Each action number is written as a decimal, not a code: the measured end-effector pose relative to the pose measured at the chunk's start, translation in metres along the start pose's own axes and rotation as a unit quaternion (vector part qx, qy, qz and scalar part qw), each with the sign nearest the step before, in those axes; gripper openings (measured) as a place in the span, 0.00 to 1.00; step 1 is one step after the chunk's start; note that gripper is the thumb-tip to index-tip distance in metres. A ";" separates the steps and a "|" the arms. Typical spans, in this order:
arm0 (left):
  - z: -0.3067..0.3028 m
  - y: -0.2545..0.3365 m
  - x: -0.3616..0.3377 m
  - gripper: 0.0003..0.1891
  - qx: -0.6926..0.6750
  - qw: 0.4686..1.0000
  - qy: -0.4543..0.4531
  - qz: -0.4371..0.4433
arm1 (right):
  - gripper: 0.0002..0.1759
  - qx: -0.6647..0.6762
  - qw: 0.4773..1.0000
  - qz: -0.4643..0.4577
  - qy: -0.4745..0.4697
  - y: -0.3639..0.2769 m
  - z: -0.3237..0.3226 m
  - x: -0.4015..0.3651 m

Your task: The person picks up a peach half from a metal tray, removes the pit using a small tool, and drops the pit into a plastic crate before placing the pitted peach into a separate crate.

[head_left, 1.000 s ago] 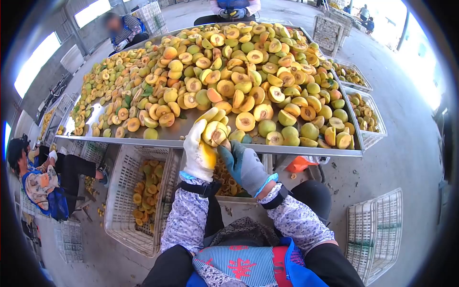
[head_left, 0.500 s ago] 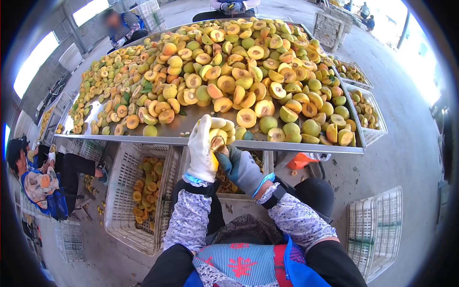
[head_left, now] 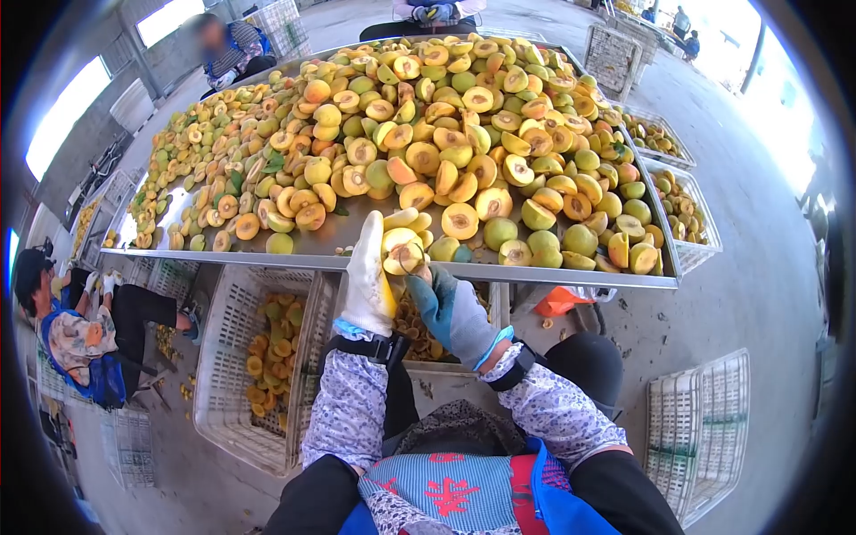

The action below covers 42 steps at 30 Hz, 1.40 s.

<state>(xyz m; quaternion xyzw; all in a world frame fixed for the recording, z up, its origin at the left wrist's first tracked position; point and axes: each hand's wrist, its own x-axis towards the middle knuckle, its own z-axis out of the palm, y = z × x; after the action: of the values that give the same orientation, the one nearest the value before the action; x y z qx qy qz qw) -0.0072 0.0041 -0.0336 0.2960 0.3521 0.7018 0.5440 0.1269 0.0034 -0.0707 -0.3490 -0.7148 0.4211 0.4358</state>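
My left hand (head_left: 368,283), in a white and yellow glove, holds a peach half (head_left: 402,251) near the table's front edge, its cut face with the brown centre turned toward me. My right hand (head_left: 448,308), in a blue-grey glove, is closed just right of the fruit, fingertips at its lower edge. A thin dark curved piece shows at those fingertips, too small to name. Beyond my hands, a heap of whole and halved peaches (head_left: 419,160) covers much of the metal table (head_left: 357,223).
Under the table, left of my knees, stands a white crate (head_left: 218,374) with peach halves; another crate (head_left: 437,366) sits between my knees. An upright crate (head_left: 700,428) is at the right. Co-workers sit at the left (head_left: 85,334) and across the table (head_left: 437,13).
My left fingers have loosened and straightened, and more of the peach half's cut face shows. My right hand has shifted slightly. The co-worker at the left has moved their hands.
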 end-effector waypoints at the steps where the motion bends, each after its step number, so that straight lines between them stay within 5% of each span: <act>1: -0.001 0.000 0.000 0.28 0.010 1.000 0.008 -0.012 | 0.24 0.002 1.000 -0.013 0.003 0.001 0.001 0.000; 7: -0.005 -0.014 0.001 0.31 0.037 0.999 0.013 0.028 | 0.19 -0.018 0.995 0.057 -0.074 -0.001 -0.003 -0.001; 16: 0.008 -0.015 -0.007 0.30 -0.004 0.996 0.066 0.052 | 0.24 -0.093 0.992 0.019 -0.083 0.000 -0.007 -0.003; 19: 0.010 -0.016 -0.008 0.30 -0.036 0.996 0.061 0.061 | 0.18 0.091 0.994 0.029 -0.054 0.001 0.003 -0.004; 26: 0.005 -0.025 -0.002 0.30 0.005 0.993 0.079 0.086 | 0.20 -0.065 0.995 0.021 -0.066 -0.003 -0.008 -0.003; 40: 0.006 0.001 0.002 0.32 0.243 0.969 -0.029 -0.024 | 0.18 -0.165 0.980 0.022 -0.108 0.008 -0.019 -0.015; 42: 0.009 0.009 0.001 0.31 0.246 0.967 -0.055 -0.046 | 0.18 -0.088 0.993 0.000 -0.077 0.017 -0.012 -0.016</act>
<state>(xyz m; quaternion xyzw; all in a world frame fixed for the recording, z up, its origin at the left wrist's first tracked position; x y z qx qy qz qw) -0.0055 0.0050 -0.0210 0.4418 0.4967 0.5507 0.5047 0.1460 -0.0006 -0.0881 -0.3524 -0.7807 0.3818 0.3473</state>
